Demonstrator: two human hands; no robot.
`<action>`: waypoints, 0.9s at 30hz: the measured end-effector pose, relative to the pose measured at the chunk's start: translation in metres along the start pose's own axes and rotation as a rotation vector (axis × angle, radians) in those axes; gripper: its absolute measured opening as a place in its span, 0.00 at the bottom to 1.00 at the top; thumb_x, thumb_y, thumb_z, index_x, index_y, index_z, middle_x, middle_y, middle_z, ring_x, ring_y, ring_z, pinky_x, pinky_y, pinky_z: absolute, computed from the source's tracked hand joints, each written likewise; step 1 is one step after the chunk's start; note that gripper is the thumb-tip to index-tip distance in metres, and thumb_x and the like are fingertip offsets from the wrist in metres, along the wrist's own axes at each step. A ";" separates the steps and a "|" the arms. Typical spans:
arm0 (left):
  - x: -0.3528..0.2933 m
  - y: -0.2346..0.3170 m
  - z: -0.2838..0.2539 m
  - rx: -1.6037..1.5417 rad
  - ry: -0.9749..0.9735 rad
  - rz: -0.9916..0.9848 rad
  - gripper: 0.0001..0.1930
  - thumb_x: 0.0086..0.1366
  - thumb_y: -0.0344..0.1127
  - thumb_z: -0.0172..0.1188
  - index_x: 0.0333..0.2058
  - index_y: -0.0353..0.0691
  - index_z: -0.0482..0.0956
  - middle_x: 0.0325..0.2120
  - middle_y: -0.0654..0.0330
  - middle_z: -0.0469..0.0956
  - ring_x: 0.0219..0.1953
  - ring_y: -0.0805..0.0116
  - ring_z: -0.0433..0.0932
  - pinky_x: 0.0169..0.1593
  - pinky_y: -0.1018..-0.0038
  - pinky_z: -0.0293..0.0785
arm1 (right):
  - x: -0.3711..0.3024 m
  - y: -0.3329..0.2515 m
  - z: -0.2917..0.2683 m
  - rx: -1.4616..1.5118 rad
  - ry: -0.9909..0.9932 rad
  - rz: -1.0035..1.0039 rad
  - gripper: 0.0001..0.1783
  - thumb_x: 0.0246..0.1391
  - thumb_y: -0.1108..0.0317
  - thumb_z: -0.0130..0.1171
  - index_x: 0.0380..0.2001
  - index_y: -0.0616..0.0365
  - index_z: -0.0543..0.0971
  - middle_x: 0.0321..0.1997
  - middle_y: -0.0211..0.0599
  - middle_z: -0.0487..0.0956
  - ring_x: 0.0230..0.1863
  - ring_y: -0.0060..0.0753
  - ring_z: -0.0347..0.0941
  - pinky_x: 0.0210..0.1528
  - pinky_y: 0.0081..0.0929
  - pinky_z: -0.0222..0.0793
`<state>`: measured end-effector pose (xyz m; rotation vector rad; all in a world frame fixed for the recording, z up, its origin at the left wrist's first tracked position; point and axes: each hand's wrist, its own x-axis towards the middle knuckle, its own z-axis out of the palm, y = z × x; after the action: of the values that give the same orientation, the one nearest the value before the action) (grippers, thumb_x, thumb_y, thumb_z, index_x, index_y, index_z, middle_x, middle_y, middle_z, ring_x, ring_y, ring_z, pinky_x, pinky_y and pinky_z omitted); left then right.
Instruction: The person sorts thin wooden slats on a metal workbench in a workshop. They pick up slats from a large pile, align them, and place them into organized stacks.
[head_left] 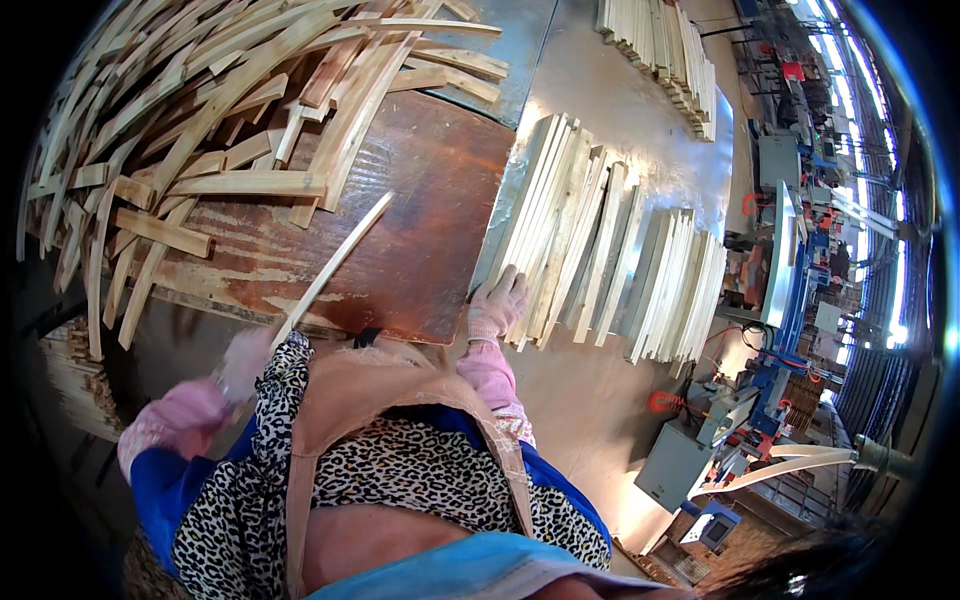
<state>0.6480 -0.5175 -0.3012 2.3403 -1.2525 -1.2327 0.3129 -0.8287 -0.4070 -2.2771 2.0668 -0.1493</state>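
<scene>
My left hand (245,365), gloved and smeared by motion, is closed round the near end of a thin pale wooden strip (335,260). The strip slants up to the right over the brown tabletop (420,190). My right hand (497,303), in a pinkish glove, lies against the near left end of a row of wooden strips (545,210). Its fingers are stretched out along the outer strip, and it does not appear to grip it. These strips lie side by side on a metal surface right of the tabletop.
A loose, tangled heap of wooden strips (190,120) covers the table's left and far part. More rows lie to the right (680,285) and at the far right (665,60). Stacked wood (80,380) stands low at left. Machines, including a grey cabinet (680,465), line the right.
</scene>
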 end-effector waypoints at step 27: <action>0.332 0.314 0.120 -0.347 -0.047 0.193 0.32 0.60 0.45 0.72 0.56 0.29 0.78 0.46 0.40 0.85 0.52 0.47 0.84 0.59 0.63 0.76 | 0.032 0.054 -0.035 0.290 -0.139 -0.207 0.26 0.59 0.58 0.63 0.61 0.49 0.80 0.60 0.47 0.79 0.64 0.56 0.72 0.66 0.51 0.68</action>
<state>0.4680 -0.9427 -0.4017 1.9117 -1.1401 -1.3242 0.2581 -0.8651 -0.3770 -2.2443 1.6226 -0.2729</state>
